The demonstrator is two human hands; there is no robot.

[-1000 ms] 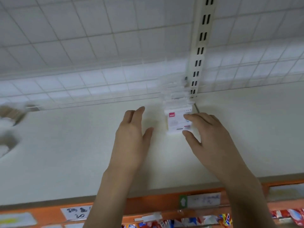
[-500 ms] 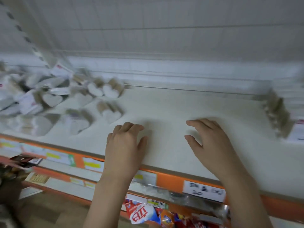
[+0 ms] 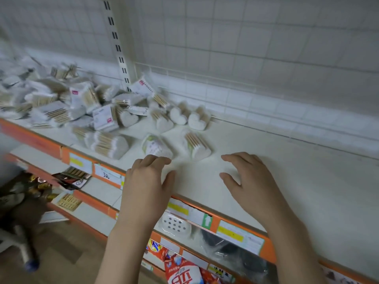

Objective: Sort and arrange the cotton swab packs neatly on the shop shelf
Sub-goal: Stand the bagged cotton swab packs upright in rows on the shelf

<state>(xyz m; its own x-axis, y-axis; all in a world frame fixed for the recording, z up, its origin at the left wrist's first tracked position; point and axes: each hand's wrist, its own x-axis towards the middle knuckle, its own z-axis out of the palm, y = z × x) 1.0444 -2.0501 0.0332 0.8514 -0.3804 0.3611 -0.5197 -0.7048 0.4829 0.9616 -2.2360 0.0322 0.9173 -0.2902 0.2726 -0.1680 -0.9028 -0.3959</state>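
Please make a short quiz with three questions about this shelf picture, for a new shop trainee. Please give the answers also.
1. True or false: the left hand grips a cotton swab pack.
2. Multiple choice: the heap of cotton swab packs lies A) at the left part of the shelf; B) at its right part; C) on the floor.
3. Short answer: which pack lies closest to the left hand's fingertips?

Key
1. False: both it and the right hand are open and hold nothing.
2. A.
3. The labelled pack, lying beside the heart-shaped pack.
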